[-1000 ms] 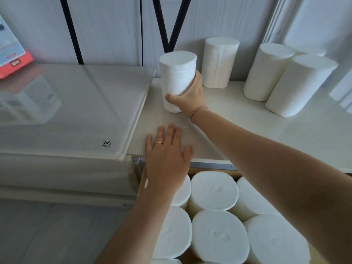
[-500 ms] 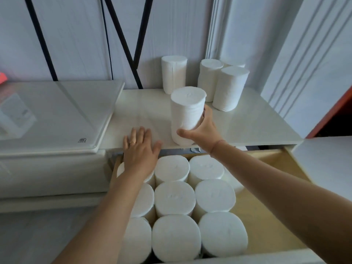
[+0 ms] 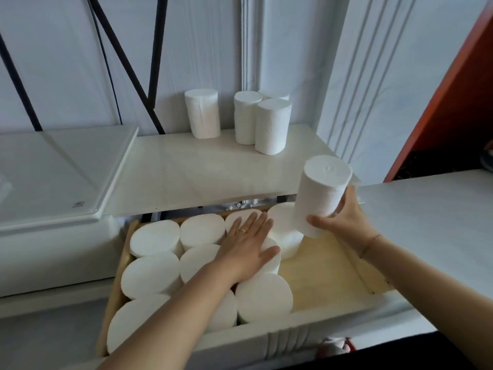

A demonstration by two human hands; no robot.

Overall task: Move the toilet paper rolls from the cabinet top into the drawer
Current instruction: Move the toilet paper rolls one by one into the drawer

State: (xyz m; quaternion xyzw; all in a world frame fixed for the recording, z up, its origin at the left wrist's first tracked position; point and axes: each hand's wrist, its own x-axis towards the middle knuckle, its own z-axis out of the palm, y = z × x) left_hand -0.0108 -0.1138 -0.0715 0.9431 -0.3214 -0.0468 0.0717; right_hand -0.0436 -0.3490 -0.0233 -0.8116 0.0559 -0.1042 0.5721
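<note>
My right hand (image 3: 344,220) grips a white toilet paper roll (image 3: 321,193), held upright and slightly tilted above the right part of the open drawer (image 3: 328,279). My left hand (image 3: 246,244) lies flat, fingers spread, on top of the rolls packed in the drawer (image 3: 157,271). Several rolls stand upright there, filling the left and middle. On the white cabinet top (image 3: 192,172) one roll (image 3: 202,113) stands alone by the wall, and a cluster of three rolls (image 3: 262,121) stands to its right.
The drawer's bare wooden bottom shows on its right side. A glass-topped white unit (image 3: 58,166) adjoins the cabinet on the left. Black cables (image 3: 157,57) hang on the wall. A white surface (image 3: 426,222) lies to the right, with a red-brown panel (image 3: 453,89) above it.
My right hand has carried the roll from the cabinet's front edge rightwards and down over the drawer. My left hand left the cabinet edge and now rests on the packed rolls.
</note>
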